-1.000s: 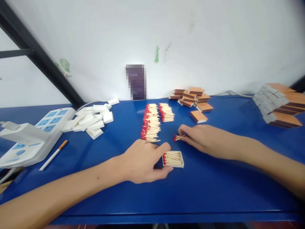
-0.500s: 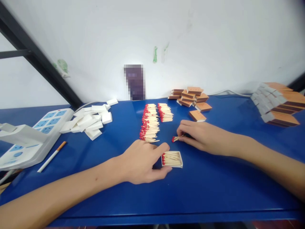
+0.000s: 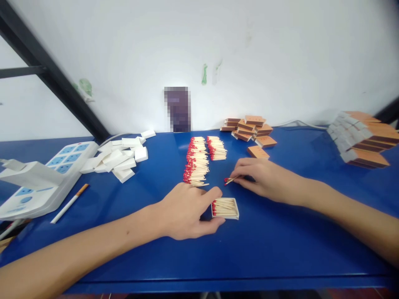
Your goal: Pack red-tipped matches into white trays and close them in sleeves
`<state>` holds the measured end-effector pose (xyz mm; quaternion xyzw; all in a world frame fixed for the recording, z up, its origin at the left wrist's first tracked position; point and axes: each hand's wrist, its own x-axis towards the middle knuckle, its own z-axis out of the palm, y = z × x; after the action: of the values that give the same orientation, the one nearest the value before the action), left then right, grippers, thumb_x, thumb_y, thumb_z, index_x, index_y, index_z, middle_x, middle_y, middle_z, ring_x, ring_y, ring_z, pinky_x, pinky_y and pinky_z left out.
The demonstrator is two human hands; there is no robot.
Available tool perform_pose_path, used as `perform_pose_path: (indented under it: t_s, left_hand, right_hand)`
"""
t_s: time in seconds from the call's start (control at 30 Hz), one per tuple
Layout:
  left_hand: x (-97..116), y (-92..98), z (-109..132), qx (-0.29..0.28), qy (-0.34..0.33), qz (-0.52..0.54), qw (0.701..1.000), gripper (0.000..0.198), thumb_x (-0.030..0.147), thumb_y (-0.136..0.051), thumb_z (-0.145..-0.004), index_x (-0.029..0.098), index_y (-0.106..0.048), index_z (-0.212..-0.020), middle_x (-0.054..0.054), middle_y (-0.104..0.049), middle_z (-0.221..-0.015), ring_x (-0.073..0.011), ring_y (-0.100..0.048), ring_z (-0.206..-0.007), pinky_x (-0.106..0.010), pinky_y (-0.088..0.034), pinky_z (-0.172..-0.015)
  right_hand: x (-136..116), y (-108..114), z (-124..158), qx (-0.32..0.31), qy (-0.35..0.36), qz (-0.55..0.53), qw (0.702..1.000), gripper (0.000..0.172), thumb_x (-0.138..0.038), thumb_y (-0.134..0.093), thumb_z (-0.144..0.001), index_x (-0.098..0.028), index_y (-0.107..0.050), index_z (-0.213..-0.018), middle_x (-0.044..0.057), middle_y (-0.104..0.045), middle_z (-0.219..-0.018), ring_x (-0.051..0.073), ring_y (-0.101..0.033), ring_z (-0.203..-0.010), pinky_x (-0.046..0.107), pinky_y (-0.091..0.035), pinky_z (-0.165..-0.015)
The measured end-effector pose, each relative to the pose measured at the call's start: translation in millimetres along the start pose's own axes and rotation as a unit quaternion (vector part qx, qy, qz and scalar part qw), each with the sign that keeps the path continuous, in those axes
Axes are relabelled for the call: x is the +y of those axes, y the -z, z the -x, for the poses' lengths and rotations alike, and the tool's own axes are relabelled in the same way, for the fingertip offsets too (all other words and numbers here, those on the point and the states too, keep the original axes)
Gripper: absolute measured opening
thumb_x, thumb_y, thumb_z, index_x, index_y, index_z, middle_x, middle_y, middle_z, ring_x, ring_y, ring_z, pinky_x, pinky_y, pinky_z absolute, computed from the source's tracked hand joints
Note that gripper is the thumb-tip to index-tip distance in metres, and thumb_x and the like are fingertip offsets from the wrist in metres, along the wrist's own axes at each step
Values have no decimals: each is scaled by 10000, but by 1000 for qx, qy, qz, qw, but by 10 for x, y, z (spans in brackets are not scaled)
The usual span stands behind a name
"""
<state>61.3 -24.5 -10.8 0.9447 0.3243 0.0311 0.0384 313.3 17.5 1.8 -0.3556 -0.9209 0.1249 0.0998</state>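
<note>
My left hand point(image 3: 190, 214) has its thumb and forefinger around the left end of a white matchbox tray point(image 3: 237, 207), which lies on the blue table. Inside the tray is a layer of red-headed matches point(image 3: 225, 205), heads to the left. Just beyond it, to the right, my right hand point(image 3: 257, 174) pinches a few matches point(image 3: 230, 180) low over the table, their red heads pointing left. Behind my left hand lies a long pile of matches point(image 3: 197, 162). Beside it is a smaller pile of matches point(image 3: 216, 148).
Empty white trays point(image 3: 120, 155) are heaped at the left, near a power strip point(image 3: 70, 166) and a cigarette point(image 3: 70, 203). Orange matchbox sleeves point(image 3: 254, 128) lie at the back right. Stacked matchboxes point(image 3: 364, 137) stand far right. A blurred dark rectangle point(image 3: 179, 109) leans against the wall.
The matches in my right hand have turned slightly and appear more closely bunched. My left hand and the tray stay in place. The view has shifted a little.
</note>
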Motion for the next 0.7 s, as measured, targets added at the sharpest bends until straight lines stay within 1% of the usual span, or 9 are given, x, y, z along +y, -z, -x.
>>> perform_pose_path:
  t_s: [0.2, 0.4, 0.7]
  left_hand:
    - [9, 4, 15, -1, 0, 3, 1000, 358, 528, -475, -919, 222, -467, -1105, 21, -653, -695, -212, -621, -607, -293, -330, -504]
    - [15, 11, 10, -6, 2, 7, 1000, 369, 533, -473, -918, 218, -470, -1110, 17, -655, -698, -213, -627, -614, -297, -363, -509]
    - [8, 4, 18, -2, -1, 7, 1000, 369, 534, -466, -921, 215, -472, -1108, 10, -658, -714, -214, -630, -619, -295, -371, -505]
  right_hand:
    - [-1, -65, 6, 24, 34, 30, 999, 225, -204, -469, -962, -165, -691, -954, 98, -665, -955, 193, -623, -834, 318, -489, -729]
    - [-32, -56, -6, 18, 31, 23, 999, 124, -135, -546, -875, -166, -663, -903, 73, -673, -889, 198, -619, -811, 312, -471, -703]
    - [-24, -59, -13, 25, 33, -12, 999, 135, -134, -560, -858, -167, -687, -889, 63, -692, -865, 175, -636, -786, 273, -474, -678]
